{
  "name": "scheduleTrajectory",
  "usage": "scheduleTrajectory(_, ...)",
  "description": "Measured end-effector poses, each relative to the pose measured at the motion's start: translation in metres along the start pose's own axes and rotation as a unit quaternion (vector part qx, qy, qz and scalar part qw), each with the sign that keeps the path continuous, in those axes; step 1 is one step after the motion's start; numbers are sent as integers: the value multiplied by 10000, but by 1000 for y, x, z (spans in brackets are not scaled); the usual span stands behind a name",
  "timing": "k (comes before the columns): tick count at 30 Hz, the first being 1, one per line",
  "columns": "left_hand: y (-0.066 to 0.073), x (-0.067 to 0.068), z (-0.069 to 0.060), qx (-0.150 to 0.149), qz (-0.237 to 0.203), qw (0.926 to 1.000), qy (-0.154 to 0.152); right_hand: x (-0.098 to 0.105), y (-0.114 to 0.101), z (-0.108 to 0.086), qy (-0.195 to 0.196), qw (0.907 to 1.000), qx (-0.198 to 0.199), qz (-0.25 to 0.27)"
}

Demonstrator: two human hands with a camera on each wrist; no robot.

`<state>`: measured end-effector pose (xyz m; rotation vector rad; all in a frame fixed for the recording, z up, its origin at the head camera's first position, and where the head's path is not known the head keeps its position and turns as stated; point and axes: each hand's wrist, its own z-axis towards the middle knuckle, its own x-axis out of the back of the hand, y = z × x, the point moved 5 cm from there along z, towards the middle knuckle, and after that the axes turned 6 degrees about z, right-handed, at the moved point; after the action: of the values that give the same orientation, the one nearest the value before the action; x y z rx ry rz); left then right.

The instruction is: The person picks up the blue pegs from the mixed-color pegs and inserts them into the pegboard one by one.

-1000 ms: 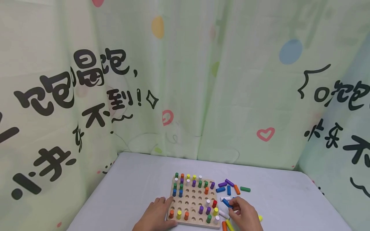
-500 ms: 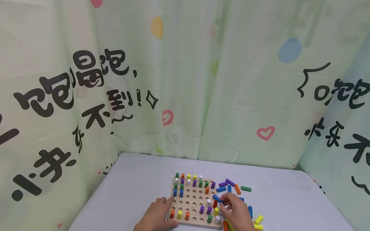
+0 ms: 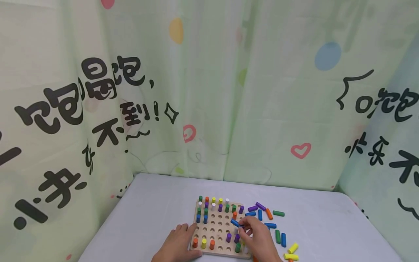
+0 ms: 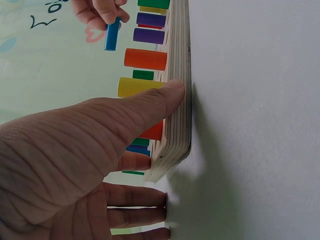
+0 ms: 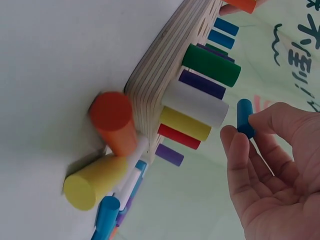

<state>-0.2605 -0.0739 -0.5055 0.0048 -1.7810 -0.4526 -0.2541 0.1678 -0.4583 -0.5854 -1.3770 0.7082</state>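
A wooden pegboard [image 3: 216, 226] with rows of holes carries upright pegs in several colours. My right hand [image 3: 256, 237] pinches a blue peg [image 3: 234, 222] between thumb and fingers, tilted above the right half of the board; the right wrist view shows this peg [image 5: 244, 118] apart from the board. At the board's near left corner rests my left hand [image 3: 178, 243]. In the left wrist view its thumb [image 4: 172, 92] presses the board's front edge, beside a yellow peg [image 4: 137, 87], while the other fingers extend straight along the left side. The right hand hides some right-hand pegs.
Loose pegs lie right of the board, among them a green peg [image 3: 278, 213], a blue peg [image 3: 283, 239] and a yellow peg [image 3: 293, 248]. An orange peg [image 5: 114, 122] lies by the near right corner. A printed curtain [image 3: 209, 156] hangs behind the white table [image 3: 157, 203].
My right hand has carried the blue peg leftward from the loose pegs to above the board, uncovering green, blue and yellow loose pegs. The left hand stays at the board's corner.
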Motion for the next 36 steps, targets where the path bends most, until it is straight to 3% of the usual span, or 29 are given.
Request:
scheduleTrajectory(10,-2,-3,3,3,70,10000,59,-12,-5,3,-202,9996,-18,215)
scheduleTrajectory(20,-1,-2,2,121,43,9999,-3,-20,-18,3,-127,9990,423,106)
scheduleTrajectory(36,-3,-5,5,76,128,9999,-35,-34,-18,10,-219,9983,530,109)
